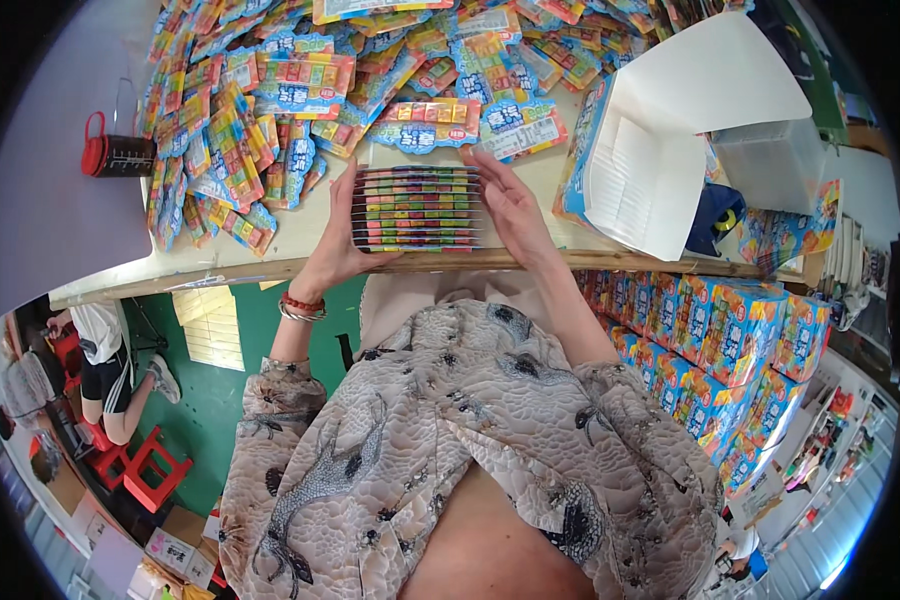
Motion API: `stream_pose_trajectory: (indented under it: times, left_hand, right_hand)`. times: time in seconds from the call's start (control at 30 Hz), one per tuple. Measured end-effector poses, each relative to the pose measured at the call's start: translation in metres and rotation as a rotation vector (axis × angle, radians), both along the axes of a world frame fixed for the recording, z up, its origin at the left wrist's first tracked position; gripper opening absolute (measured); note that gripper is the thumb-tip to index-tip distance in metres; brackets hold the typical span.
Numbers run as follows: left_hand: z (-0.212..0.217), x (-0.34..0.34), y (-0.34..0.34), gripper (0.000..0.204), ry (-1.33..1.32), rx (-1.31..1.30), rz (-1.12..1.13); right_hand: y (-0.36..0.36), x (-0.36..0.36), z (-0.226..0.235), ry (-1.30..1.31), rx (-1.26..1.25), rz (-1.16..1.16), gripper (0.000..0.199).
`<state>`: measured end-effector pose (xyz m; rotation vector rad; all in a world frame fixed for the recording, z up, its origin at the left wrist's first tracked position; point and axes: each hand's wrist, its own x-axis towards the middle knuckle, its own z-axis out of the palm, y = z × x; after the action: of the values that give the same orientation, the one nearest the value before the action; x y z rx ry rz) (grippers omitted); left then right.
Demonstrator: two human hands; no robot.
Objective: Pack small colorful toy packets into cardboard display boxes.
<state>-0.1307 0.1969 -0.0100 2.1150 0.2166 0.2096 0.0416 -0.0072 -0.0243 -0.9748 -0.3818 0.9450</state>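
Observation:
Between my two hands stands a row of blister packs of colourful sweets (pixel 418 208), set on edge and pressed together at the table's front edge. My left hand (pixel 342 232) closes on the row's left end, thumb toward me. At the right end, my right hand (pixel 511 207) presses with its fingers along the side. Just beyond the row lies a single flat pack (pixel 426 124) with a blue and orange card. To the right, an open white-lined carton (pixel 638 165) has its lid flaps up; several packs' pale edges seem to show inside.
A large heap of loose packs (pixel 300 85) covers the table's far left and middle. A dark bottle with a red lid (pixel 118 155) is at the left, a clear plastic bin (pixel 770 165) behind the carton. Stacked printed boxes (pixel 715 335) stand below right; red stools (pixel 156 468) and another person (pixel 105 350) are lower left.

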Motion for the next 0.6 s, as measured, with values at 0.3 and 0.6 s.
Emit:
stream_pose_trajectory:
  times: [0.3,0.6]
  left_hand:
    - [-0.005,0.000,-0.003,0.126,-0.007,-0.221,0.019]
    - [-0.006,-0.002,-0.001,0.130,-0.001,-0.156,-0.010]
  right_hand:
    - [-0.001,0.001,-0.006,-0.128,-0.087,0.009,0.048]
    - [0.003,-0.014,-0.002,-0.373,-0.207,-0.095,0.037]
